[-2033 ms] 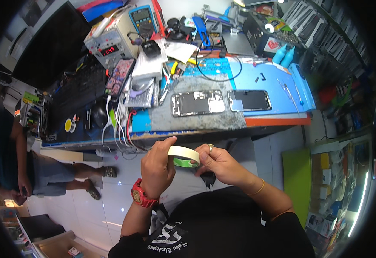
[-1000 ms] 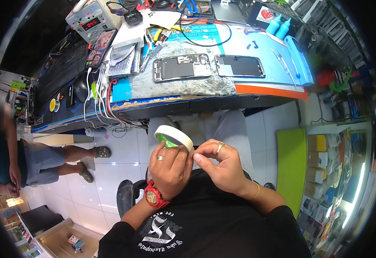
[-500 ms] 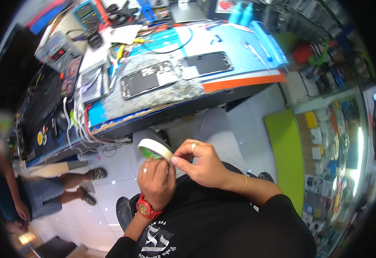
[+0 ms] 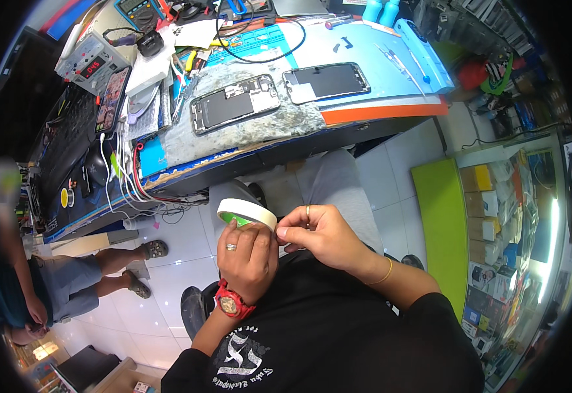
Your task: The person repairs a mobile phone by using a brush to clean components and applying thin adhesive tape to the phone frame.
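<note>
Above my lap, my left hand (image 4: pixel 249 254) grips a roll of white tape (image 4: pixel 252 210) with a green inner core. My right hand (image 4: pixel 319 237) is pinched at the roll's right edge, thumb against forefinger; whatever lies between those fingertips is too small to make out. On the workbench beyond lies an opened phone body (image 4: pixel 235 103), its battery and inner parts bare. A phone screen assembly (image 4: pixel 326 83) lies to the right of it, partly over the blue mat.
A power supply (image 4: pixel 91 67), a phone (image 4: pixel 112 100) and white cables (image 4: pixel 124 177) crowd the bench's left. Blue bottles (image 4: pixel 381 11) and slim tools (image 4: pixel 400 67) are at the right. Another person (image 4: pixel 63 281) stands at left; a glass display case (image 4: pixel 512 249) is at right.
The view has shifted a little. The roll has tilted slightly between my hands, and my right fingertips have moved slightly away from its edge. My left hand keeps its grip.
</note>
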`<state>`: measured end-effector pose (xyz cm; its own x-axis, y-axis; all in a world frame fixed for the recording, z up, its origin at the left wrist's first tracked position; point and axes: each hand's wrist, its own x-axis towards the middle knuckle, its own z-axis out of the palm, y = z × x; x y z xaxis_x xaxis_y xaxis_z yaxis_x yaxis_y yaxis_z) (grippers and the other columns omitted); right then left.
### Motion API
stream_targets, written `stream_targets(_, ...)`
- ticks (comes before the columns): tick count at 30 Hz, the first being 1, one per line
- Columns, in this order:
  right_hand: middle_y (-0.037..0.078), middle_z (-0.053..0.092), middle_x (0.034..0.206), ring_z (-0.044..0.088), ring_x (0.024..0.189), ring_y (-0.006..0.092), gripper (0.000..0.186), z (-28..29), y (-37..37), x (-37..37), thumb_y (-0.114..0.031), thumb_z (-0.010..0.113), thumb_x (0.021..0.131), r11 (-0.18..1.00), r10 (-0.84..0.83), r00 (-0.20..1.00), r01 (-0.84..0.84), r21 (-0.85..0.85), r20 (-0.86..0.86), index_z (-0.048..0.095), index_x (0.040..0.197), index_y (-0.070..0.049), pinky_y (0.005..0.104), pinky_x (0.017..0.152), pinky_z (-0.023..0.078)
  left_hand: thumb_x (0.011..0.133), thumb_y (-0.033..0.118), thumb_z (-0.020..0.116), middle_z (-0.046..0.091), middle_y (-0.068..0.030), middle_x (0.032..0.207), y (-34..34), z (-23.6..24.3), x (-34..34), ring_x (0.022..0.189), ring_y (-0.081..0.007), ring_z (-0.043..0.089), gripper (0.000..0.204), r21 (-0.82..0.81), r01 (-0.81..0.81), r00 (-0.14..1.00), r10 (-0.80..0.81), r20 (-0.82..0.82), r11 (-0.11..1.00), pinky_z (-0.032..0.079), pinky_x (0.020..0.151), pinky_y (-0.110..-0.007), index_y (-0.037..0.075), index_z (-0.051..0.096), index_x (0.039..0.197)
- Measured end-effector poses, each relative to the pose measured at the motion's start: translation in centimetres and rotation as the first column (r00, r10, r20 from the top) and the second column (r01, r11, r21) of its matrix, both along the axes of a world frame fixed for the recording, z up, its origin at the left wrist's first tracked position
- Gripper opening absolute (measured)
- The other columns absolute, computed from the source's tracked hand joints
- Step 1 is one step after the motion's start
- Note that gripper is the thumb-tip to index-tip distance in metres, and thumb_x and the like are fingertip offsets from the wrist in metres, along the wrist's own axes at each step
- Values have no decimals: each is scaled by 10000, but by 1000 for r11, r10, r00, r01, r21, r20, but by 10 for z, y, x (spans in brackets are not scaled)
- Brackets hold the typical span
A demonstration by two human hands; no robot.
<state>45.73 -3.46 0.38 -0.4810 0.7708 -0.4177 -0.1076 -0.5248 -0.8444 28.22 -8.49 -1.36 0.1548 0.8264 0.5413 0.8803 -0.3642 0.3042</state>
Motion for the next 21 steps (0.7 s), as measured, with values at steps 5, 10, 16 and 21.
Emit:
stream_targets(5,82,751,917,688,838,98,189,0,3,-2,-132,734,973,999,10,1000,-10,36,10,734,1027,49,260,754,569,775,11,788,653,-122,897,1,0,-1,857,-307,672,189,7,5,1000,-5,4,1000,553,953,-499,3,677,927)
stream_targets(10,86,751,905,684,834,97,194,-4,3,-4,-133,738,969,999,-14,1000,13,45,17,736,1021,54,260,757,563,771,8,788,648,-119,889,4,-1,-1,849,-305,669,191,17,7,1000,-7,-26,1000,551,955,-499,4,676,925)
stream_targets(16,94,752,905,686,830,104,199,-7,4,-4,-122,729,964,998,-8,998,5,58,58,734,1019,69,263,752,564,765,-1,787,644,-119,885,4,-6,-2,843,-305,667,194,12,13,999,-13,-31,1000,549,957,-496,3,678,925)
stream_targets(21,104,750,927,703,865,127,208,-14,5,-6,-118,719,978,999,-7,999,6,37,41,725,1035,81,278,791,587,769,-7,782,653,-125,898,4,-9,-1,852,-308,670,194,5,7,999,-6,-41,1000,548,958,-498,1,684,936)
